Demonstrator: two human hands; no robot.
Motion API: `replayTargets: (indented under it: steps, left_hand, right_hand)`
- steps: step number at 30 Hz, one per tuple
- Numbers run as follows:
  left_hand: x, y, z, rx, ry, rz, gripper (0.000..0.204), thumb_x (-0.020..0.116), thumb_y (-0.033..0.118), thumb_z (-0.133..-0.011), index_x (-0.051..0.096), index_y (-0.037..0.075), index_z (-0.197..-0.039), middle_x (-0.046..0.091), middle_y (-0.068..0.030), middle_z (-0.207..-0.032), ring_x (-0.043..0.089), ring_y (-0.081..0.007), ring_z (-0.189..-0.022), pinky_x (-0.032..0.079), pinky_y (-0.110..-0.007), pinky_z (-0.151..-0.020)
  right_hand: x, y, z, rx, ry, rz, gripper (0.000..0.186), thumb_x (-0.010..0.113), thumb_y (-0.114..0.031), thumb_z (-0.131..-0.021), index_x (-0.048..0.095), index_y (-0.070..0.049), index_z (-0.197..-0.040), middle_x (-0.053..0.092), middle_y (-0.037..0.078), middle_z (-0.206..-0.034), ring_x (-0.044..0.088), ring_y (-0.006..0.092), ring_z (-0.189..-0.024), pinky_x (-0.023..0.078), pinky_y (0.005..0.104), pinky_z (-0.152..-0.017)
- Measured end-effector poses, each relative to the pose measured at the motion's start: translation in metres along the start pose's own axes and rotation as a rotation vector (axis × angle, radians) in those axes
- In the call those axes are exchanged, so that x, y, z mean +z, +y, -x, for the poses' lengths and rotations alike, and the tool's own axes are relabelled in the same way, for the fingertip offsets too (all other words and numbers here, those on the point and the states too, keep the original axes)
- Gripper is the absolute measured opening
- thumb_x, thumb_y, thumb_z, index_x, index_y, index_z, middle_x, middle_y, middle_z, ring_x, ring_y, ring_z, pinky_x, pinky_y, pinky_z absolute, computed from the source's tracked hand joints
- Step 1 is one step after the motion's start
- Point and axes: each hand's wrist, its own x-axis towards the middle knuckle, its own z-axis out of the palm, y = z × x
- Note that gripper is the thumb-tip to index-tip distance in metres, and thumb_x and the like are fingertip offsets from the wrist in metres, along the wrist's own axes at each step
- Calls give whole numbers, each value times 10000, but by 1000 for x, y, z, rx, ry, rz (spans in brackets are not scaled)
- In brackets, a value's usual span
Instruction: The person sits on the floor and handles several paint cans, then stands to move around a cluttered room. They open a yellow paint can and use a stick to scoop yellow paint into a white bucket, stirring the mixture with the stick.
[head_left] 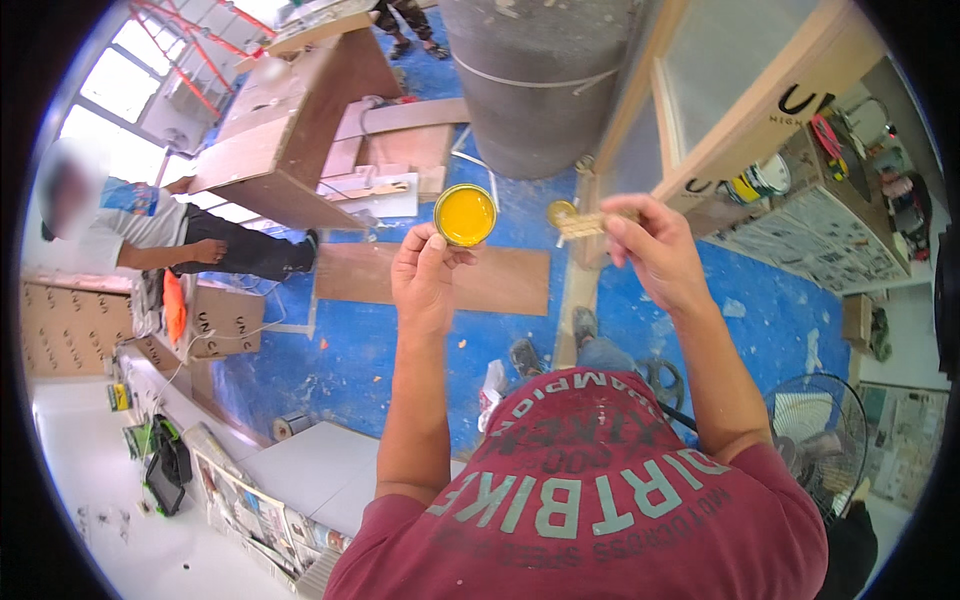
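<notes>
Head view, looking down past the person's shirt [580,490], has the work right in front of us: a round open tin [465,216] of bright yellow stuff, held up over the blue floor [370,380]. The left hand [424,278] is clamped on the tin, its thumb at the near edge and fingers round the far side. The right hand [652,245] has thumb and fingers pinched on a thin tan strip [582,227], which hangs apart from the tin, off to its right.

As for how far things have got, the tin is uncovered and its yellow filling lies broad across the mouth. From here I can't tell whether the strip's end carries any yellow, and I see none spread on the brown board [510,280] below. Whatever is left, I'd judge the strip and the filling have yet to meet again, or at all. Another yellow round, tin or lid, sits beyond the strip.

The tin's mouth faces up toward the wearer's head; being round, it shows no long way across its face. The strip lies roughly crosswise, its free end pointing left, a little tinward, its held end slightly farther from the wearer.
</notes>
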Motion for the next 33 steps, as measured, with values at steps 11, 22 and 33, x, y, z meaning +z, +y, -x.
replayTargets:
  steps: [11, 22, 33]
  left_hand:
    - [14, -22, 20, 42, 67, -240, 108, 622, 100, -1041, 623, 1, -1085, 710, -71, -982, 665, -122, -823, 543, -283, -806]
    - [29, -39, 24, -95, -2, -437, 112, 606, 99, -1042, 642, -1, -1079, 713, -80, -981, 687, -144, -858, 572, -313, -785]
    - [138, -145, -12, -476, -222, -58, 187, 571, 171, -1071, 635, -3, -1093, 727, -108, -988, 727, -201, -892, 581, -332, -765]
  right_hand:
    - [46, -8, -19, -94, -62, 358, 192, 628, -110, -1032, 680, -13, -1188, 682, 9, -878, 585, 62, -759, 490, 236, -686]
    - [20, 39, -16, 81, -94, 199, 196, 634, -162, -1046, 692, -22, -1170, 673, 5, -833, 588, 61, -727, 496, 237, -659]
    - [-131, 0, 20, 137, 103, 46, 206, 635, -203, -1045, 702, -29, -1133, 674, 6, -807, 607, 88, -695, 495, 254, -632]
